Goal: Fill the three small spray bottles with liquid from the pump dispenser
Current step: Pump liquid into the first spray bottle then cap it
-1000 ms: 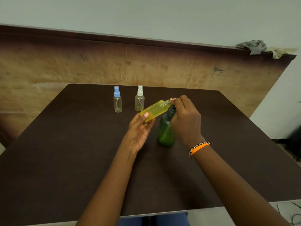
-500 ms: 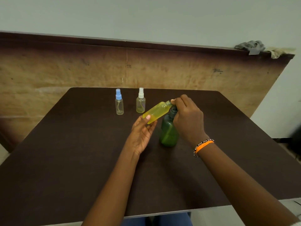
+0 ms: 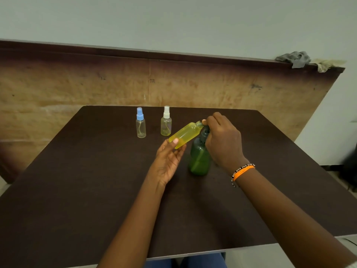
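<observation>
My left hand (image 3: 167, 161) pinches the base of a small yellow bottle (image 3: 185, 134), uncapped and tilted so that its open neck points at the pump head. A dark green pump dispenser (image 3: 199, 158) stands upright on the table, and my right hand (image 3: 224, 140) curls over its pump top, hiding most of the pump. Two more small spray bottles stand upright at the back: a clear one with a blue sprayer (image 3: 140, 123) and a pale yellowish one with a white sprayer (image 3: 166, 122).
The dark brown table (image 3: 77, 186) ends near a worn wooden panel (image 3: 58, 89) against the wall. Crumpled rags (image 3: 295, 58) lie on the panel's top right. The table's front edge is close to my body.
Both hands and the yellow bottle keep the same pose at the pump. Only the view has shifted slightly.
</observation>
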A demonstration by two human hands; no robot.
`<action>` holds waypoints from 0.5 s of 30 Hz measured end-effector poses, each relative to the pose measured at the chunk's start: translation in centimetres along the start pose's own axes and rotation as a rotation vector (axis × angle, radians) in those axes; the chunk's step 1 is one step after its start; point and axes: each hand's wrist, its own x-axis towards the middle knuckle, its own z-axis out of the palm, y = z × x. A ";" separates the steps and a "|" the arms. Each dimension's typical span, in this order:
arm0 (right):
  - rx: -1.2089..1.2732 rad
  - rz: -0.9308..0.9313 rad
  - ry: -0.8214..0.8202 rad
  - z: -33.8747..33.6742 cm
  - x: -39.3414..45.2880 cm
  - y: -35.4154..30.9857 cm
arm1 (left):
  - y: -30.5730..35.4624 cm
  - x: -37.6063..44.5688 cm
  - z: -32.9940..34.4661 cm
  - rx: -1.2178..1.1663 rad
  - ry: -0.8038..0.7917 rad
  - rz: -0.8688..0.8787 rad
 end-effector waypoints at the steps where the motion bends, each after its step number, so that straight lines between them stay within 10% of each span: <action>1: 0.008 0.003 -0.004 -0.1 0.2 0.0 | 0.0 0.0 0.0 0.000 -0.003 0.003; 15: -0.001 0.046 0.013 -0.3 -0.2 -0.3 | 0.0 -0.8 0.4 -0.016 0.056 -0.014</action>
